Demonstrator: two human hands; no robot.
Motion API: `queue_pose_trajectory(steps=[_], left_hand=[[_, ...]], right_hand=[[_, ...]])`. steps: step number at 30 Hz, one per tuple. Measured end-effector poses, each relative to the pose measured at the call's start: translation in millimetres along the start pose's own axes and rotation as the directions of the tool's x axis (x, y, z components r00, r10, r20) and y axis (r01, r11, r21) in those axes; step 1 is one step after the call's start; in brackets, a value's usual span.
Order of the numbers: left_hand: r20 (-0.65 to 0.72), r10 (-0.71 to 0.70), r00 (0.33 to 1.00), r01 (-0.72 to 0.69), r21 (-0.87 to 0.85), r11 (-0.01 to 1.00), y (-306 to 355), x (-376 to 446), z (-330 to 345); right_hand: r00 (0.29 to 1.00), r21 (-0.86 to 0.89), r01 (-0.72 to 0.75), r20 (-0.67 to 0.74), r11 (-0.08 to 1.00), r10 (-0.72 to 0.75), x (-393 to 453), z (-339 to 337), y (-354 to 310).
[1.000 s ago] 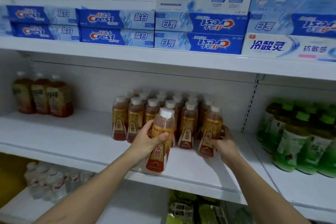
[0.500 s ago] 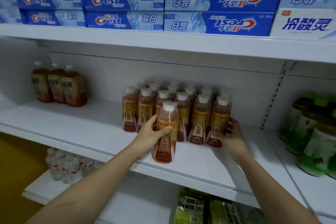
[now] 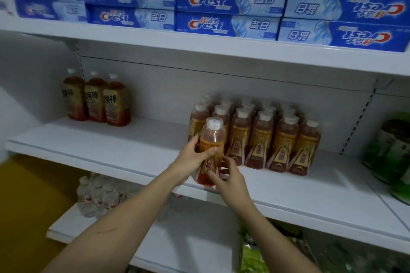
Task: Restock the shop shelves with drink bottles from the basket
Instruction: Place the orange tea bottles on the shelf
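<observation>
My left hand (image 3: pixel 192 157) grips an orange drink bottle (image 3: pixel 210 139) with a white cap and a red-and-yellow label, held tilted just above the front edge of the middle shelf (image 3: pixel 137 150). My right hand (image 3: pixel 226 176) is at the bottle's lower right side, its fingers touching the base. Directly behind and to the right stands a block of several matching orange bottles (image 3: pixel 261 137) in rows on the same shelf. The basket is out of view.
Three darker tea bottles (image 3: pixel 95 99) stand at the shelf's back left. Blue toothpaste boxes (image 3: pixel 226 13) fill the upper shelf. Green bottles (image 3: pixel 390 148) sit at the right. Clear water bottles (image 3: pixel 99 195) and green packets (image 3: pixel 253 250) occupy the lower shelf.
My right hand left the far right bottle of the block and came across to the base of the held bottle. The view shifted left, and the bottle now sits lifted and tilted.
</observation>
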State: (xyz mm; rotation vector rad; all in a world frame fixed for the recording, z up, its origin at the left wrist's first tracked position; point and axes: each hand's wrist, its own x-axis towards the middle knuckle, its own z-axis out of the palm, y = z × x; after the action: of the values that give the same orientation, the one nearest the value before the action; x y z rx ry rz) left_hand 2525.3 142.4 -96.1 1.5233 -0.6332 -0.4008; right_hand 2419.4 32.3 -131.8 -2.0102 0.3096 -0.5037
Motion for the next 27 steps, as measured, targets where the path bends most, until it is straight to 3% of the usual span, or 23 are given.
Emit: queue_pose_trajectory(steps=[6,12,21,27], left_hand=[[-0.058,-0.042,0.997,0.048,0.111,0.993,-26.4,2.7,-34.1],[-0.014,-0.028,1.000,0.028,0.025,0.999,-46.0,20.0,-45.9],[-0.109,-0.013,0.994,0.019,0.057,0.998,-62.5,39.8,-46.9],[-0.109,-0.067,0.992,0.090,0.229,0.969,-61.4,33.4,-47.7]], right_hand=[[0.996,-0.061,-0.015,-0.092,0.998,0.009,17.2,48.1,-19.0],[0.982,-0.167,-0.090,-0.177,0.982,0.060,34.4,72.1,-22.2],[0.963,-0.339,-0.190,-0.245,0.921,0.109,48.8,84.5,-5.2],[0.973,-0.233,-0.178,-0.185,0.956,0.136,44.1,81.8,-6.4]])
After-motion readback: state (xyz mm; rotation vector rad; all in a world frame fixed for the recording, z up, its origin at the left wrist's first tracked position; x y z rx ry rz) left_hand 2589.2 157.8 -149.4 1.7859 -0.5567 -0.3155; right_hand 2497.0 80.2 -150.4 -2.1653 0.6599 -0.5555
